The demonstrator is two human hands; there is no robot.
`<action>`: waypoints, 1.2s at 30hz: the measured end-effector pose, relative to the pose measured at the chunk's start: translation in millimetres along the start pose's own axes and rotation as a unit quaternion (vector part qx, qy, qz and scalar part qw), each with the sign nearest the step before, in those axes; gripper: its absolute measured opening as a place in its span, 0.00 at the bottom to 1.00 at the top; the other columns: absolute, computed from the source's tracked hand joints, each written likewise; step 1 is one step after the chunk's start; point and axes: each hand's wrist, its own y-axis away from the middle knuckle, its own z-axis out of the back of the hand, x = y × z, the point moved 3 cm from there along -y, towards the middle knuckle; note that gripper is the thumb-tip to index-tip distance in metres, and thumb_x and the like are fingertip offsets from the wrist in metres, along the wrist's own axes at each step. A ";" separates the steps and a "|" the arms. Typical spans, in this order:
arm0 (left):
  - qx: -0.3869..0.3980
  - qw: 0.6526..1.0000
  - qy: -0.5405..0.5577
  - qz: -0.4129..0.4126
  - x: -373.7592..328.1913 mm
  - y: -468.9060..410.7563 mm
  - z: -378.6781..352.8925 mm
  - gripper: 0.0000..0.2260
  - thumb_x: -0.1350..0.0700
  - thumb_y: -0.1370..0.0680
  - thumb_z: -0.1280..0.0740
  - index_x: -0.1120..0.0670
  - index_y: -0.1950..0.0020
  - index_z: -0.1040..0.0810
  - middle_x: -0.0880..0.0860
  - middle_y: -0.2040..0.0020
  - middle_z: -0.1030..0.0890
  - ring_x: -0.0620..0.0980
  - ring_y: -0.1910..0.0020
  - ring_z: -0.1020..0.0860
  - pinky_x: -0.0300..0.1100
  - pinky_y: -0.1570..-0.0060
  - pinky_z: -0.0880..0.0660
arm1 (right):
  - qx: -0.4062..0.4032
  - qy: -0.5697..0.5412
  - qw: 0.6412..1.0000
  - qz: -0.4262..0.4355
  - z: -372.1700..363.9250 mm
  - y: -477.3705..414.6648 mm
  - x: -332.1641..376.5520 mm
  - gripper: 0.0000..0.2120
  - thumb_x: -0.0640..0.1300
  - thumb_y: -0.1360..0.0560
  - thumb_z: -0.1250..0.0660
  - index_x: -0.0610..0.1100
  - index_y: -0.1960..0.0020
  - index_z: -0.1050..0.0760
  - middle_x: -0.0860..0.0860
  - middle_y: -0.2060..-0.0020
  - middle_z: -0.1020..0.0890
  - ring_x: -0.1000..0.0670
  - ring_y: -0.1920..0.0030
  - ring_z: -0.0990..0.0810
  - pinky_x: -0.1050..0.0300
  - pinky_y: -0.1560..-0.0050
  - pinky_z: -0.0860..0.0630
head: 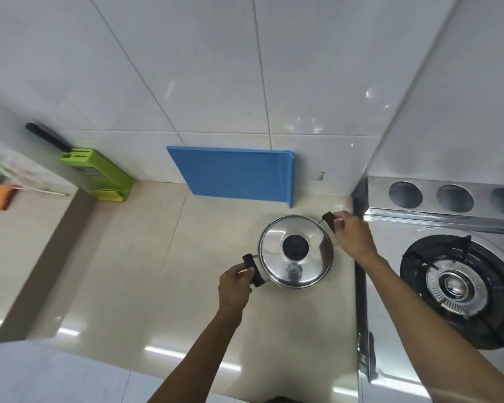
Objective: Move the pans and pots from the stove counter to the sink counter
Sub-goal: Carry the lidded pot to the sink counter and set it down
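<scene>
A shiny steel pot [277, 271] with a lid and a black knob sits on the beige counter [157, 257], just left of the stove. My left hand [234, 286] grips its near-left black handle. My right hand [352, 235] grips the far-right black handle. I cannot tell whether the pot rests on the counter or hangs just above it.
A steel gas stove [460, 286] with a black burner ring fills the right. A blue cutting board [236, 173] leans on the tiled wall behind the pot. A green knife block [99, 175] stands at the left, with an orange sponge [0, 196] beyond it.
</scene>
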 end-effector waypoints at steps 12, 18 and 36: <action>-0.152 0.966 0.128 -0.163 1.3 71.1 237.6 0.10 0.58 0.20 0.30 0.52 0.41 0.14 0.49 0.52 0.11 0.43 0.54 0.14 0.48 0.46 0.17 | -0.045 -0.186 0.977 0.097 -56.5 180.9 165.8 0.13 0.44 0.19 0.36 0.49 0.36 0.19 0.50 0.46 0.13 0.47 0.47 0.15 0.46 0.40 0.20; -0.247 0.927 0.197 -0.202 24.3 90.7 404.5 0.11 0.58 0.20 0.30 0.45 0.41 0.17 0.49 0.49 0.13 0.53 0.47 0.15 0.47 0.45 0.20 | -0.015 -0.224 0.955 0.195 -133.4 261.8 301.4 0.14 0.44 0.19 0.35 0.50 0.35 0.20 0.57 0.48 0.15 0.60 0.50 0.17 0.63 0.45 0.23; -0.509 0.799 0.290 -0.134 217.1 153.4 837.5 0.10 0.55 0.21 0.29 0.49 0.40 0.14 0.49 0.47 0.12 0.50 0.46 0.15 0.56 0.39 0.20 | 0.256 -0.254 0.870 0.337 -458.5 495.9 619.5 0.11 0.44 0.19 0.34 0.58 0.50 0.15 0.68 0.58 0.14 0.67 0.53 0.17 0.78 0.57 0.28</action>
